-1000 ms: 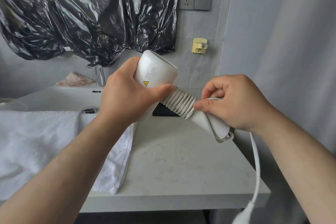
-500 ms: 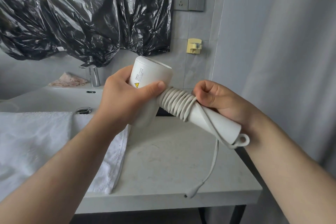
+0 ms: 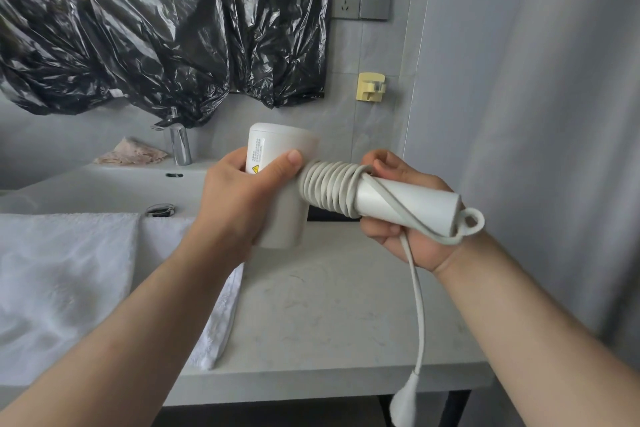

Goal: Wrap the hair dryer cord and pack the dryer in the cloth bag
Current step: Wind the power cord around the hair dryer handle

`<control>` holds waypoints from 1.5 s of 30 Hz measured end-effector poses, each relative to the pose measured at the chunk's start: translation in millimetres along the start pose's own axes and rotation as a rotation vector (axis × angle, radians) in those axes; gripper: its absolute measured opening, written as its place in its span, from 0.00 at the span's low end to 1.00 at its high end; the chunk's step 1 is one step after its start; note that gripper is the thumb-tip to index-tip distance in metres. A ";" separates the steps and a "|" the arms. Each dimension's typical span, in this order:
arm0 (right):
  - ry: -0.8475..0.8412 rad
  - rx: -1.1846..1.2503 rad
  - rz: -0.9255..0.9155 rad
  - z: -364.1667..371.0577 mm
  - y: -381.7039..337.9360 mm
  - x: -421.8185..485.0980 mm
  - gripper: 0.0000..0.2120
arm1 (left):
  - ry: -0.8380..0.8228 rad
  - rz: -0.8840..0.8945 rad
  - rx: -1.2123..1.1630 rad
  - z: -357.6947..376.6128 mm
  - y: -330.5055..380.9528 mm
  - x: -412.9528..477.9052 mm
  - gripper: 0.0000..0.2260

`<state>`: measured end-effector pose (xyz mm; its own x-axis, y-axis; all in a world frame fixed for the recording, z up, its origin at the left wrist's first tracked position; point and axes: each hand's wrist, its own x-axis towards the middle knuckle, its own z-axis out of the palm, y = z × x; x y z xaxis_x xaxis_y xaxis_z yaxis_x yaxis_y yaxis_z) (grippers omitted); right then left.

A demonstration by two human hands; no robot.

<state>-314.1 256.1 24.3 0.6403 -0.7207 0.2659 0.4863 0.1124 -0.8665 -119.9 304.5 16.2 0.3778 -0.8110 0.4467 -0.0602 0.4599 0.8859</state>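
Left hand (image 3: 242,208) gripped the dryer (image 3: 287,146), right hand (image 3: 412,246) clasped handle (image 3: 415,206) and cord (image 3: 329,192); the loose tail wanted tight, adjacent turns, plug (image 3: 403,402) tucked.

On my feed the plug (image 3: 404,404) is clipped by the bottom edge at 5 o'clock, the label (image 3: 257,153) print's too tiny to read, and the left hand (image 3: 235,208) hides maybe half the hair dryer (image 3: 289,144).

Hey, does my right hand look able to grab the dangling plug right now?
Probably not at once: the right hand is wrapped round the hair dryer handle and the cord. Nothing blocks the plug, though; it dangles free in front of the counter, so letting go should do.
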 end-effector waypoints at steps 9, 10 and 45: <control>0.098 0.041 -0.091 -2.2 21.5 5.8 0.19 | 0.066 -0.104 -0.062 -0.7 -8.1 0.5 0.14; 0.137 0.013 -0.105 -1.1 24.9 6.2 0.21 | 0.086 -0.136 -0.082 0.0 -9.0 0.8 0.15; 0.294 -1.358 -0.117 21.2 22.2 -16.6 0.13 | 0.404 0.248 0.544 -6.6 -7.8 -1.4 0.20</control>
<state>-301.3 285.1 9.6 0.4070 -0.8146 0.4134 -0.5313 -0.5792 -0.6182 -113.9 304.3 7.9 0.5995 -0.4603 0.6548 -0.6004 0.2825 0.7482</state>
